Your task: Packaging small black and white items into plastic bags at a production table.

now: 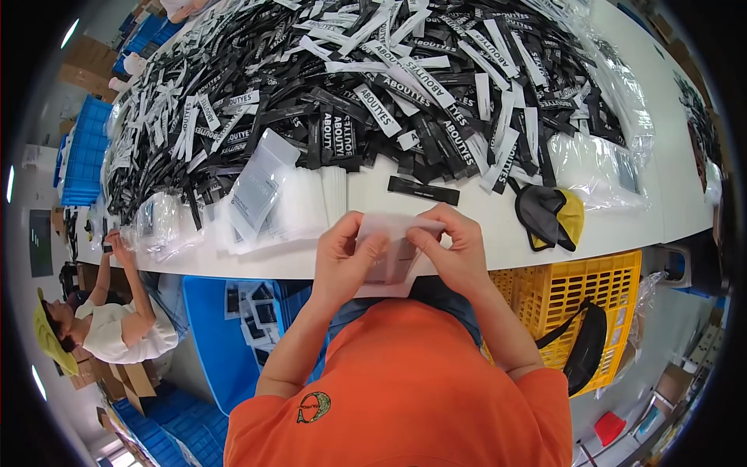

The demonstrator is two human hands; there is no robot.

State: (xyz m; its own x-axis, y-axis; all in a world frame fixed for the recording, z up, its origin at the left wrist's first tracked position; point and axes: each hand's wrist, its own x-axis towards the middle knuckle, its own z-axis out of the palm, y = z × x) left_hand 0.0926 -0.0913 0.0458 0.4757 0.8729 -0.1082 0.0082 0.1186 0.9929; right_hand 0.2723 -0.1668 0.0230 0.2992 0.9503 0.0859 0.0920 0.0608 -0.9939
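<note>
Both my left hand [350, 254] and my right hand [452, 245] grip a frosted plastic bag [388, 262] at the table's front edge, thumbs on its near face. Something dark shows faintly through the film; I cannot tell whether it is print or contents. Just beyond my hands a folded black fabric strip [423, 190] lies flat on the white table [367, 201]. Left of my left hand sits a stack of frosted bags [292, 204], with a printed clear bag [255, 192] tilted on top. Behind all this spreads a large heap of black and white printed strips [379, 87].
A grey and yellow cloth item [548, 218] lies at right, near plastic-wrapped bags [601, 169]. Below the table edge stand a blue bin [207, 338] holding packed bags and a yellow crate [618, 315] with a black pouch [586, 347]. Another person [125, 327] works at far left.
</note>
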